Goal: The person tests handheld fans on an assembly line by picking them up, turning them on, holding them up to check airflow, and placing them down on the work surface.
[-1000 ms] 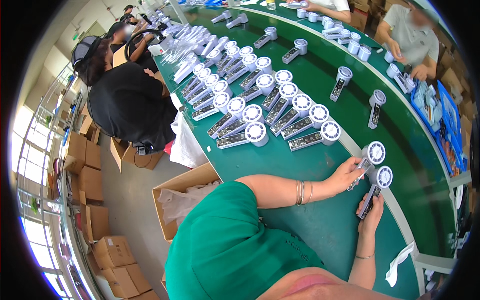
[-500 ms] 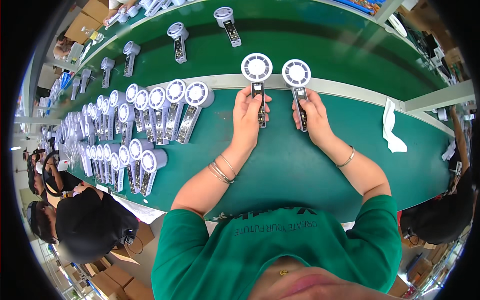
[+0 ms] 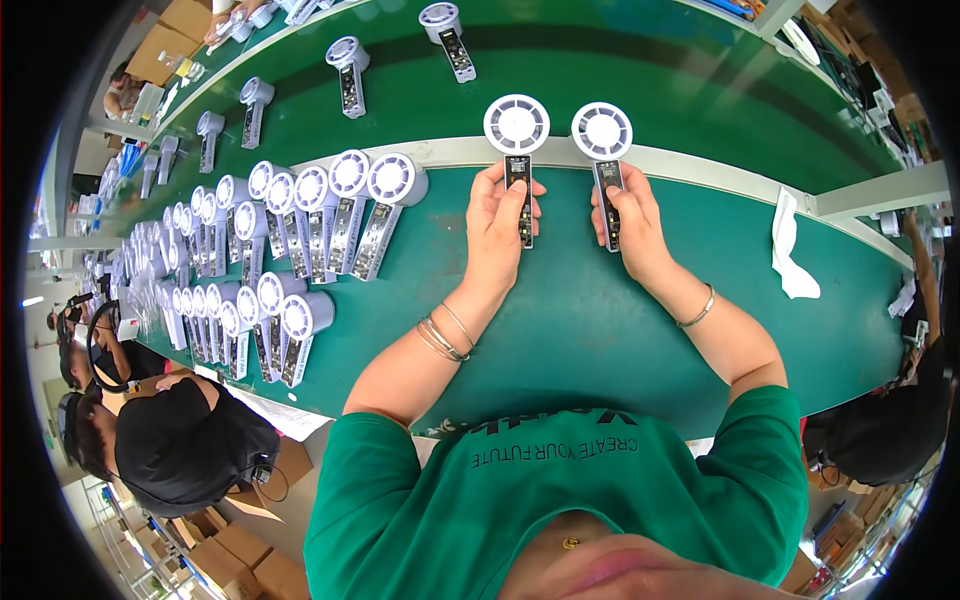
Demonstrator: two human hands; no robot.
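My left hand [image 3: 494, 222] grips the handle of a white handheld fan [image 3: 517, 124], thumb across the dark circuit board exposed along the handle. A second handheld fan [image 3: 602, 131] of the same kind is held upright by its handle in my right hand [image 3: 637, 222], its board also bare and partly under my thumb. Both round heads have a white hub with a ring of openings and face up toward me. The two fans are side by side, slightly apart, above the far edge of the green table [image 3: 560, 330].
Several similar fans [image 3: 395, 180] stand in rows at the left of the table. More fans [image 3: 346, 80] lie spaced along the green strip beyond the pale rail [image 3: 690, 170]. A white cloth [image 3: 790, 250] lies at the right. Another person [image 3: 190, 440] sits at the left.
The fan in my right hand has turned more upright, its handle now nearly straight. Both hands have risen slightly in view. Both fans remain in my grip.
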